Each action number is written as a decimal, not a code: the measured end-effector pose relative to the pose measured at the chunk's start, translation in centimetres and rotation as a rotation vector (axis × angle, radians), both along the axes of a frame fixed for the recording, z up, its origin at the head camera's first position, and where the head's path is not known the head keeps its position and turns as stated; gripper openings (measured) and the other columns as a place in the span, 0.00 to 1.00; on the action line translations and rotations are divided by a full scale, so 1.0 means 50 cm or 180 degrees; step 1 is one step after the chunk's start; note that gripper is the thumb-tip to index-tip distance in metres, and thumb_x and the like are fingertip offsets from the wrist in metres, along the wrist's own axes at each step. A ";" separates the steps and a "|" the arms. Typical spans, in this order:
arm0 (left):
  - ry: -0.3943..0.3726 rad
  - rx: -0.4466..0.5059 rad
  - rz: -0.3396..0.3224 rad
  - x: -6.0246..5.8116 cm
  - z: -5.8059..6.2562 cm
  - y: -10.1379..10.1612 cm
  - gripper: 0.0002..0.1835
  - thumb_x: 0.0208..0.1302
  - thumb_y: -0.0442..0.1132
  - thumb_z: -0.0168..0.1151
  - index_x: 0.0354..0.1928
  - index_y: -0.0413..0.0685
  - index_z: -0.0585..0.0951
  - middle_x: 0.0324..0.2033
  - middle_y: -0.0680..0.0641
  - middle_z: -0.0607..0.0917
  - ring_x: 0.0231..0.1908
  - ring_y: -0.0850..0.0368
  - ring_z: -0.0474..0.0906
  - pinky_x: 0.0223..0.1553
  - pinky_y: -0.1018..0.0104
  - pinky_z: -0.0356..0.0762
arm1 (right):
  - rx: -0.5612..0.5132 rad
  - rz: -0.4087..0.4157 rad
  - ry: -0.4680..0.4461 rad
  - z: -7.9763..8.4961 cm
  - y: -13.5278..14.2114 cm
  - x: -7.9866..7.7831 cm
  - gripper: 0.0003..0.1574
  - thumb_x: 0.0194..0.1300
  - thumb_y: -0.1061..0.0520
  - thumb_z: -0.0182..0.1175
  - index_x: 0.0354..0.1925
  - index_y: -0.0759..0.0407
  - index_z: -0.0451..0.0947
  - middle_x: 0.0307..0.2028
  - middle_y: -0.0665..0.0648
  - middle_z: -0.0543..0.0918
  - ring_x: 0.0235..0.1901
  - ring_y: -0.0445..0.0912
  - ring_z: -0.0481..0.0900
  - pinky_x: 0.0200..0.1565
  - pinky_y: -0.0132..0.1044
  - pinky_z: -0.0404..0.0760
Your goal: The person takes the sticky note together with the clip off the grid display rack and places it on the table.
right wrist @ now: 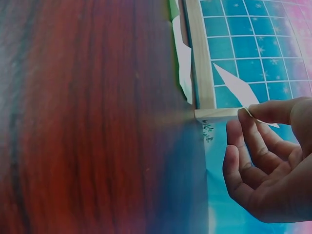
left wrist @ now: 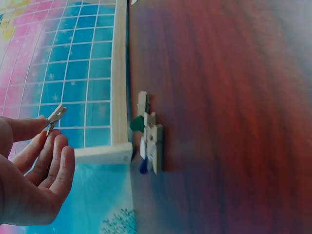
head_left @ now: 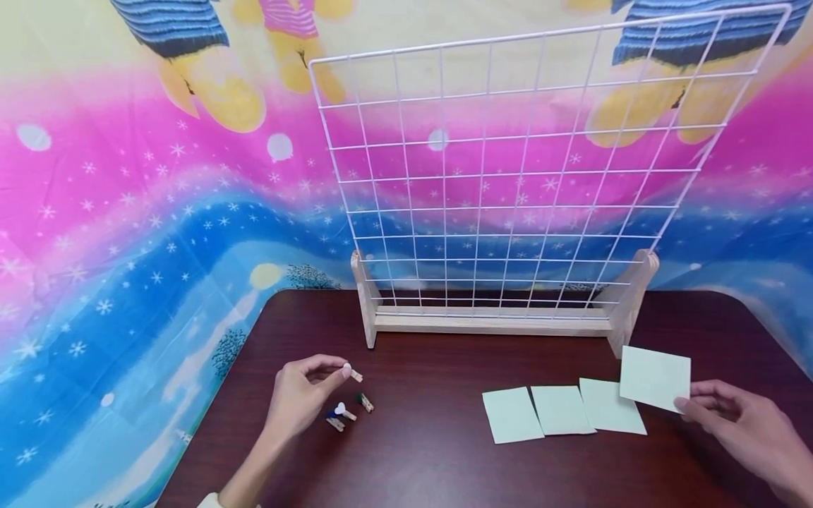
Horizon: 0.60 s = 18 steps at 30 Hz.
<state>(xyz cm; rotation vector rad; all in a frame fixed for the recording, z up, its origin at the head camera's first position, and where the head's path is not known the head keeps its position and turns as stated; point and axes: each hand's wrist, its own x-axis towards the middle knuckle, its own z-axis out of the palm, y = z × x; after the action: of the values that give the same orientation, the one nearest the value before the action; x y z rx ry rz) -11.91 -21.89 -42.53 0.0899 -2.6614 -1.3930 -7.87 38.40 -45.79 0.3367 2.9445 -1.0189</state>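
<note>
Between thumb and forefinger, my left hand (head_left: 303, 395) pinches a small wooden clothespin (head_left: 356, 375) with a white piece on it, raised above the table. Just below lie several more small clothespins: one with a green piece (head_left: 365, 402), one with a white heart (head_left: 343, 410) and one with dark blue (head_left: 335, 422). At the right, my right hand (head_left: 743, 423) pinches a pale green paper square (head_left: 655, 378) by its lower right corner, off the table. It overlaps the rightmost of three like paper squares (head_left: 562, 409) lying in a row. The left wrist view shows the pinched clothespin (left wrist: 56, 116) tilted.
A white wire grid (head_left: 483, 176) stands upright in a wooden base (head_left: 495, 323) at the table's back, beyond both hands. The dark wooden table (head_left: 419, 451) has rounded back corners. Behind hangs a colourful printed cloth (head_left: 159, 212).
</note>
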 end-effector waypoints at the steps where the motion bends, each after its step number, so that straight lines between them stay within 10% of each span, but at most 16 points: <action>1: -0.0028 -0.0001 0.0018 0.004 -0.002 -0.005 0.07 0.65 0.39 0.78 0.43 0.51 0.94 0.35 0.53 0.94 0.35 0.67 0.90 0.44 0.75 0.86 | -0.0018 -0.0012 -0.0031 -0.001 0.001 0.001 0.35 0.78 0.41 0.64 0.59 0.73 0.78 0.37 0.54 0.92 0.29 0.20 0.75 0.29 0.24 0.73; 18: -0.0338 0.0129 0.0295 0.060 -0.040 -0.065 0.09 0.65 0.39 0.78 0.45 0.45 0.93 0.36 0.50 0.95 0.36 0.69 0.90 0.43 0.76 0.84 | -0.0074 -0.0059 -0.0158 -0.038 0.031 0.016 0.30 0.81 0.46 0.60 0.55 0.76 0.77 0.33 0.55 0.92 0.26 0.26 0.80 0.29 0.31 0.82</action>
<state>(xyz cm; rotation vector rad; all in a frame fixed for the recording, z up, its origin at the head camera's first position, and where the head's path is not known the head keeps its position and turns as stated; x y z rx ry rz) -8.89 -25.12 -44.50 0.2956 -2.6749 -1.4516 -7.05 39.96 -47.71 0.3838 2.8886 -1.0305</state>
